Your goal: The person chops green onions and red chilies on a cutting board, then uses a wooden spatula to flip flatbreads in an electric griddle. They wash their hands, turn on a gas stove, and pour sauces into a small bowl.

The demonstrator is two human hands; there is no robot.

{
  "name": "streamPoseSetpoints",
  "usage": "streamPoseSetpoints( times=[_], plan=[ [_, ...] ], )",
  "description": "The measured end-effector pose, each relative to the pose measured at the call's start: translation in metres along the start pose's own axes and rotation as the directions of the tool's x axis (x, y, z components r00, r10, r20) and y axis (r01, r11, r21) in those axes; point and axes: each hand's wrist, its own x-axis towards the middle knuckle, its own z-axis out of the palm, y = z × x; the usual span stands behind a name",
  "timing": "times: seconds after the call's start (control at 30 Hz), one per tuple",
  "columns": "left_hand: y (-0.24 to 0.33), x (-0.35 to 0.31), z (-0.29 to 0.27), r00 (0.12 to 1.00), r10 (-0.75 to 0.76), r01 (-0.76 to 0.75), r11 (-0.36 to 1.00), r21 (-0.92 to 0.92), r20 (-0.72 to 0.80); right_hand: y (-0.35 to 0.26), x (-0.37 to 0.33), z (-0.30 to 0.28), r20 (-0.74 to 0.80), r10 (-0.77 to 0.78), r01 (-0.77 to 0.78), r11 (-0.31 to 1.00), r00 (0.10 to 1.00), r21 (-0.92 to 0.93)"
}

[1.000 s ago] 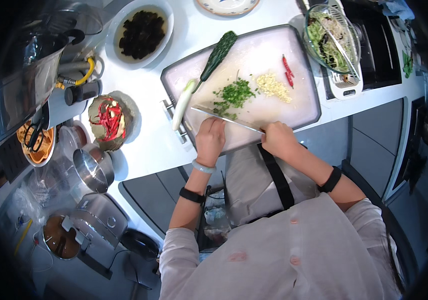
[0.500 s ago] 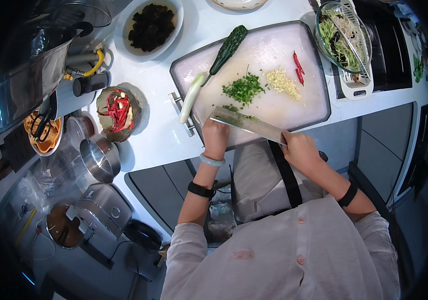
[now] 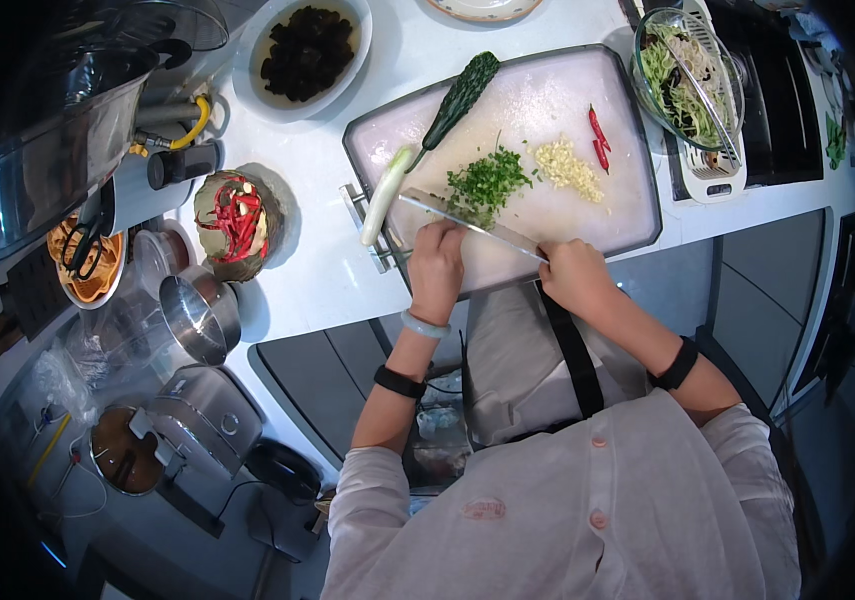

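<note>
Right hand (image 3: 576,276) was clenched around the handle of the knife (image 3: 473,222), at the near edge of the cutting board (image 3: 548,110). Forearm came in from lower right, elbow bent, black band at the wrist. The blade was held nearly flat, running up-left from the hand across the board, its tip near the leek (image 3: 386,194).

Left hand (image 3: 437,270) was laid knuckles-up on the board just beside the blade, fingers curled under; whether anything was gripped beneath cannot be told. Left forearm ran nearly straight up from the lower edge, with a pale bangle and a black band on it.

Chopped greens (image 3: 488,182) were piled just beyond the blade, mid-board. Minced garlic (image 3: 568,168) lay right of them, red chillies (image 3: 599,138) next to that. A cucumber (image 3: 461,94) was set diagonally at the far left of the board, its end touching the leek. The leek overhung the board's left edge onto the table (image 3: 318,270).
</note>
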Motion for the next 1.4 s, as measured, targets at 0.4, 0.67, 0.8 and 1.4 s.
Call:
streamPoseSetpoints(
  times=[0.4,0.67,0.8,1.4],
  plan=[
    [-0.011,-0.007,0.005,0.999,-0.016,0.015,1.000,0.023,0.046,-0.002,-0.004,0.014,0.059,0.037,-0.032,0.997,0.998,-0.076],
    [-0.014,-0.014,0.006,1.000,0.013,-0.013,1.000,0.018,-0.016,0.001,-0.020,0.003,-0.003,-0.032,0.032,0.999,0.999,0.008],
    [-0.023,-0.018,0.011,0.999,-0.026,0.026,1.000,0.004,-0.048,0.007,-0.036,-0.003,0.048,0.030,-0.027,0.998,0.998,-0.063],
    [-0.004,0.003,0.010,0.992,-0.127,0.127,0.992,-0.029,-0.014,0.004,-0.010,0.000,-0.087,0.002,0.009,0.992,0.996,0.128]
  ],
)
